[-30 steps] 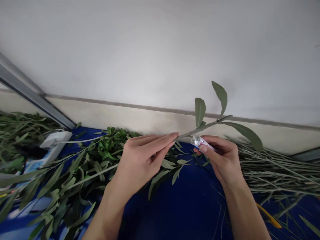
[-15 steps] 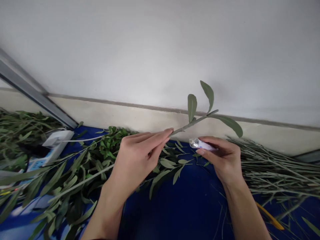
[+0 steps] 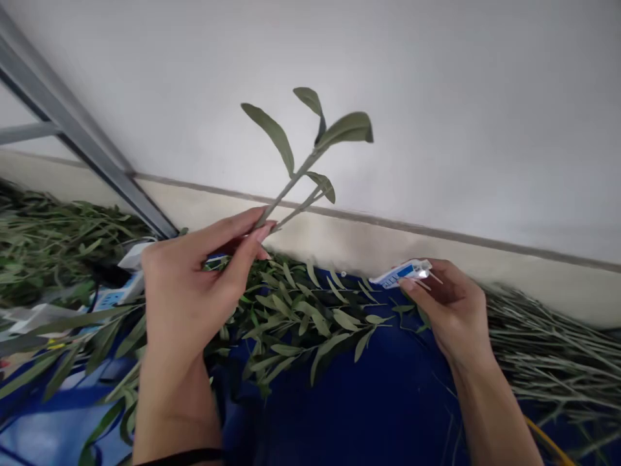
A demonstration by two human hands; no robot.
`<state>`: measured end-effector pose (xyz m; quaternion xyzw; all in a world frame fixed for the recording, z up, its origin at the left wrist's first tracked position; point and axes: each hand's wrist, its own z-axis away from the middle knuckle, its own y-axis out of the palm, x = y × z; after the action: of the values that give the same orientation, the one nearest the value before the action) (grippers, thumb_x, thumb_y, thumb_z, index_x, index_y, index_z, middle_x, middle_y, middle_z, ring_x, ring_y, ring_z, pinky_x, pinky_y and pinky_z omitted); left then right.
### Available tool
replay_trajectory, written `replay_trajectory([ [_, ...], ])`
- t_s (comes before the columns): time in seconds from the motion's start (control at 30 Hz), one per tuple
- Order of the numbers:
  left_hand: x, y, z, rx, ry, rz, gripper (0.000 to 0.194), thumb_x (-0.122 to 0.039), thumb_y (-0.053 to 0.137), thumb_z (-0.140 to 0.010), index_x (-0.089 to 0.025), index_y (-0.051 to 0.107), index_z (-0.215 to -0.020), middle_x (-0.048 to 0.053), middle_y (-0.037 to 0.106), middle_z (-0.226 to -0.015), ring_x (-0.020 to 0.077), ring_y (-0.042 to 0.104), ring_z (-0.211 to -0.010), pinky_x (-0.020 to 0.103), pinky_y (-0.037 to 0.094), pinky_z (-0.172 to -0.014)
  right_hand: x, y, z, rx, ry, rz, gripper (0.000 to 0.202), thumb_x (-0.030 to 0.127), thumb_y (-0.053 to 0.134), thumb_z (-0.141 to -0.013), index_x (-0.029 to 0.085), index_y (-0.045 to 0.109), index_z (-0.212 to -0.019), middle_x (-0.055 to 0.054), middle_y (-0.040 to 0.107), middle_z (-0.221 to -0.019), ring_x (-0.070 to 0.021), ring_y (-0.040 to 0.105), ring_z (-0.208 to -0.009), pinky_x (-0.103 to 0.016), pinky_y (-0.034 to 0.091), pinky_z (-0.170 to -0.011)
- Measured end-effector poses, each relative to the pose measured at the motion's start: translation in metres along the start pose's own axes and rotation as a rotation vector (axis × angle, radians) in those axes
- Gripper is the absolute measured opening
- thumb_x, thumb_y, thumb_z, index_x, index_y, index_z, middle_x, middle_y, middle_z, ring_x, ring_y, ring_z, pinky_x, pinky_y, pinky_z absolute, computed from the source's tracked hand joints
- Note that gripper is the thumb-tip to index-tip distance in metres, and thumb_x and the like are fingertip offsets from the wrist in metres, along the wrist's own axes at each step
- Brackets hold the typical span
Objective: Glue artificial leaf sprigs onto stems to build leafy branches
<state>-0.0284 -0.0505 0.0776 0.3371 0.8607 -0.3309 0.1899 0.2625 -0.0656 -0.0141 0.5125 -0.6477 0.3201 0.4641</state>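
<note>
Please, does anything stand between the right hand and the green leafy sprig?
Nothing visible does. The right hand holds a small white and blue tube; the left hand holds the green leafy sprig in front of the pale wall.

A dark blue table (image 3: 334, 414) stretches along the foot of the wall. Leafy sprigs (image 3: 310, 317) lie fanned along the middle of its back edge. Toward the right end, thin bare stems (image 3: 548, 353) form a long heap, with a yellow strip (image 3: 548, 441) nearer the front. Long-leaved branches (image 3: 63, 362) and a white-and-blue power strip (image 3: 111, 299) occupy the left side.
</note>
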Motion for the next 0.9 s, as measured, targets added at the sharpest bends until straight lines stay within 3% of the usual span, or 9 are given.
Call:
replay_trajectory([
  [0.23,0.022,-0.024,-0.003,0.039,-0.035,0.01,0.022,-0.038,0.068,-0.097,-0.032,0.079,-0.115,-0.004,0.082,-0.1,0.0173,0.077,-0.073,0.032,0.066,-0.065,-0.039,0.081,-0.031,0.007,0.049,0.262,0.027,0.037,0.085,-0.078,0.019,0.08,-0.097,-0.009,0.082,-0.096,-0.028,0.079,-0.089,-0.041,0.065,-0.085],
  [0.33,0.027,-0.027,-0.001,0.052,-0.045,0.068,0.024,-0.035,0.07,-0.096,-0.031,0.078,-0.118,-0.002,0.082,-0.105,0.0172,0.078,-0.074,0.03,0.067,-0.066,-0.062,0.1,-0.034,0.005,0.076,0.388,0.024,0.038,0.081,-0.079,0.018,0.081,-0.093,-0.009,0.083,-0.092,-0.0305,0.08,-0.087,-0.045,0.063,-0.088],
  [0.53,0.03,-0.028,-0.001,0.072,-0.059,0.105,0.023,-0.033,0.071,-0.095,-0.028,0.08,-0.116,-0.001,0.082,-0.096,0.0171,0.077,-0.071,0.027,0.065,-0.064,-0.088,0.1,-0.023,-0.032,0.119,0.436,0.023,0.038,0.081,-0.076,0.02,0.075,-0.088,-0.008,0.083,-0.086,-0.0293,0.081,-0.087,-0.044,0.062,-0.089],
  [0.67,0.031,-0.029,-0.002,0.097,-0.058,0.132,0.023,-0.03,0.072,-0.094,-0.025,0.081,-0.115,0.001,0.082,-0.095,0.0164,0.076,-0.07,0.023,0.063,-0.059,-0.089,0.097,-0.019,-0.079,0.139,0.461,0.027,0.043,0.083,-0.075,0.021,0.068,-0.082,-0.009,0.082,-0.083,-0.0304,0.081,-0.086,-0.042,0.061,-0.083],
  [0.9,0.034,-0.026,-0.002,0.185,-0.05,0.185,0.022,-0.028,0.074,-0.093,-0.022,0.082,-0.112,0.002,0.082,-0.093,0.0161,0.075,-0.067,0.023,0.063,-0.061,-0.086,0.101,-0.022,-0.076,0.154,0.502,0.025,0.042,0.083,-0.073,0.022,0.069,-0.079,-0.008,0.081,-0.08,-0.0302,0.08,-0.084,-0.04,0.059,-0.081],
])
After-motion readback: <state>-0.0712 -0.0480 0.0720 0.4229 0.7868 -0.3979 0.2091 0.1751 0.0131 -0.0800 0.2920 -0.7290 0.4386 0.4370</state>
